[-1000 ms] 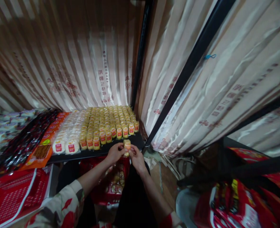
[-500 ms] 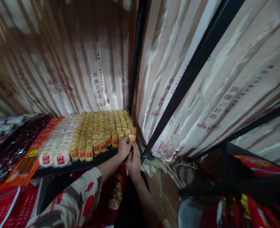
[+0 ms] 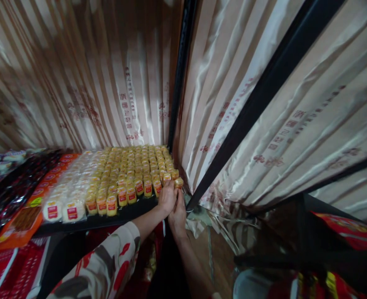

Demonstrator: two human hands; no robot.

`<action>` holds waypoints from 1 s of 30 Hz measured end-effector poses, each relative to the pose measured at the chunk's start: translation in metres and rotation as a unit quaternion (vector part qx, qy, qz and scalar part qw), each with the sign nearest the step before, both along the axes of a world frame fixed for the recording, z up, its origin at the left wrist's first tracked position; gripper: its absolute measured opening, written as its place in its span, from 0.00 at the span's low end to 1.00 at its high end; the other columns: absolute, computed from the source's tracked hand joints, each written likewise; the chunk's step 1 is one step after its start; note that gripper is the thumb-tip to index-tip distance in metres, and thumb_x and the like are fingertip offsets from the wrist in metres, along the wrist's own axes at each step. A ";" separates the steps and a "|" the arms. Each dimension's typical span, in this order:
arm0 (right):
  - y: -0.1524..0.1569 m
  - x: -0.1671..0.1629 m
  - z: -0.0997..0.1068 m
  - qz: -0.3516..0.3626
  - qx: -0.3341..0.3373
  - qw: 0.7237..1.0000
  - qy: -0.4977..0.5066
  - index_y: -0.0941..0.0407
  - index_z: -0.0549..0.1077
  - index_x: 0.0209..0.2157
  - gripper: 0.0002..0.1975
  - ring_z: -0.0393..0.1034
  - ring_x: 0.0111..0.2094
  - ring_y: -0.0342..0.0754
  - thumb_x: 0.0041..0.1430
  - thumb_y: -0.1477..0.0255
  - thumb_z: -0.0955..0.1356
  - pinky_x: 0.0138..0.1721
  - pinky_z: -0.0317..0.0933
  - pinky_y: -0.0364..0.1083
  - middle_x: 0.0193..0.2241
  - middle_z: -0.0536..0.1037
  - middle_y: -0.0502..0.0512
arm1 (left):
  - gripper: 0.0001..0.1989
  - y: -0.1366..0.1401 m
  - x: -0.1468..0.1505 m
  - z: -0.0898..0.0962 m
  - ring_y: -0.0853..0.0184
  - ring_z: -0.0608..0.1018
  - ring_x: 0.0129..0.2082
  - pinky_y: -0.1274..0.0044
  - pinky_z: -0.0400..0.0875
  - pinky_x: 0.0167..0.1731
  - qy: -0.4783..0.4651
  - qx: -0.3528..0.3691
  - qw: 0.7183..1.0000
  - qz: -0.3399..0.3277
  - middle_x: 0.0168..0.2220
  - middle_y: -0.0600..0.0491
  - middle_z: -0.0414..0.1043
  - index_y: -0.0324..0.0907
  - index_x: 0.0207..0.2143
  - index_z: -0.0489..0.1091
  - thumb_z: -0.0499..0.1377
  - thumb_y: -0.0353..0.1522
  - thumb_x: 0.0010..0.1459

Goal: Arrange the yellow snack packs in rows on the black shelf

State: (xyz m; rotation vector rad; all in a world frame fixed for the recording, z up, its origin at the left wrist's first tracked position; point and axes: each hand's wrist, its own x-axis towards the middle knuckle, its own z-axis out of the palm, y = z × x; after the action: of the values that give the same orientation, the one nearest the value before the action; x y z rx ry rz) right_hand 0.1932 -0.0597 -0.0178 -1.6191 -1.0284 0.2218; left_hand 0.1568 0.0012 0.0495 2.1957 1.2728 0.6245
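Note:
Small yellow wrapped cakes (image 3: 130, 168) with red labels stand in close rows on a black shelf (image 3: 121, 214). At the right front corner of these rows my left hand (image 3: 167, 198) and my right hand (image 3: 177, 214) meet, side by side. Both sets of fingers are closed around a wrapped cake (image 3: 179, 182), which shows just above the fingertips. My left hand covers part of the front row. White round wrapped cakes (image 3: 73, 211) line up left of the yellow ones.
Orange snack packets (image 3: 24, 224) and dark shiny packets (image 3: 3, 207) lie farther left. A red basket (image 3: 15, 265) stands below. Printed curtains (image 3: 133, 74) hang behind, and a black slanting post (image 3: 233, 137) rises right of my hands. Red packages (image 3: 348, 228) are at the right.
The view has shifted slightly. Both hands have moved a little to the right along the front row, and the wrapped cake at their fingertips now sits at the row's right end.

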 end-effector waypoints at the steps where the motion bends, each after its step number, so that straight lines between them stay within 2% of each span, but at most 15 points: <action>1: 0.001 0.001 0.000 0.002 0.001 1.000 -0.001 0.63 0.54 0.60 0.32 0.53 0.61 0.55 0.54 0.71 0.60 0.60 0.48 0.58 0.59 0.59 0.67 | 0.11 0.000 0.001 0.000 0.63 0.73 0.43 0.74 0.68 0.44 0.002 0.000 1.000 -0.001 0.45 0.45 0.68 0.37 0.44 0.65 0.50 0.27 0.59; 8: 0.009 0.006 -0.005 0.005 -0.010 1.000 -0.019 0.65 0.55 0.60 0.30 0.51 0.61 0.56 0.56 0.70 0.58 0.59 0.49 0.58 0.60 0.58 0.68 | 0.20 0.003 0.001 0.009 0.62 0.73 0.45 0.73 0.68 0.47 -0.020 0.004 1.000 0.011 0.50 0.41 0.65 0.36 0.54 0.58 0.50 0.26 0.58; 12: 0.015 0.008 -0.008 0.001 -0.012 0.999 -0.043 0.65 0.55 0.60 0.30 0.52 0.61 0.55 0.57 0.69 0.58 0.59 0.51 0.56 0.60 0.59 0.68 | 0.22 0.004 -0.002 0.010 0.62 0.72 0.47 0.71 0.68 0.49 -0.046 0.017 0.999 0.014 0.49 0.42 0.65 0.38 0.56 0.55 0.48 0.26 0.58; 17: 0.020 0.011 -0.017 -0.005 0.001 0.994 -0.107 0.63 0.62 0.57 0.26 0.55 0.59 0.52 0.57 0.72 0.57 0.59 0.51 0.56 0.57 0.64 0.65 | 0.20 0.003 -0.008 0.004 0.64 0.71 0.49 0.72 0.66 0.52 -0.065 0.036 0.997 -0.027 0.50 0.44 0.65 0.38 0.55 0.58 0.44 0.26 0.60; 21: 0.021 0.012 -0.019 -0.014 0.003 0.993 -0.121 0.64 0.60 0.57 0.26 0.54 0.60 0.52 0.57 0.71 0.57 0.58 0.53 0.57 0.57 0.63 0.67 | 0.19 0.001 -0.012 -0.003 0.64 0.71 0.49 0.72 0.64 0.54 -0.037 0.039 0.997 -0.048 0.49 0.44 0.67 0.37 0.52 0.64 0.45 0.28 0.60; 25: 0.021 0.012 -0.017 -0.012 -0.019 0.992 -0.124 0.67 0.61 0.56 0.26 0.55 0.59 0.54 0.58 0.71 0.56 0.57 0.54 0.57 0.57 0.62 0.70 | 0.18 0.003 -0.015 -0.008 0.65 0.72 0.47 0.74 0.66 0.52 -0.021 0.025 0.998 -0.048 0.47 0.44 0.68 0.36 0.49 0.67 0.45 0.26 0.59; 30: 0.017 0.013 -0.015 0.001 -0.041 0.992 -0.120 0.66 0.64 0.54 0.25 0.57 0.58 0.55 0.56 0.69 0.59 0.55 0.58 0.56 0.57 0.62 0.71 | 0.19 0.000 -0.022 -0.012 0.67 0.73 0.42 0.76 0.68 0.48 -0.045 0.021 0.997 -0.059 0.42 0.46 0.70 0.37 0.47 0.69 0.46 0.23 0.56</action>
State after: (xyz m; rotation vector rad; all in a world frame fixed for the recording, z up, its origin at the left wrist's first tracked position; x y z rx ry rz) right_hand 0.2061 -0.0430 -0.0327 -1.7492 -1.2166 0.0706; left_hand 0.1344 0.0012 0.0379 2.2315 1.0844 0.7007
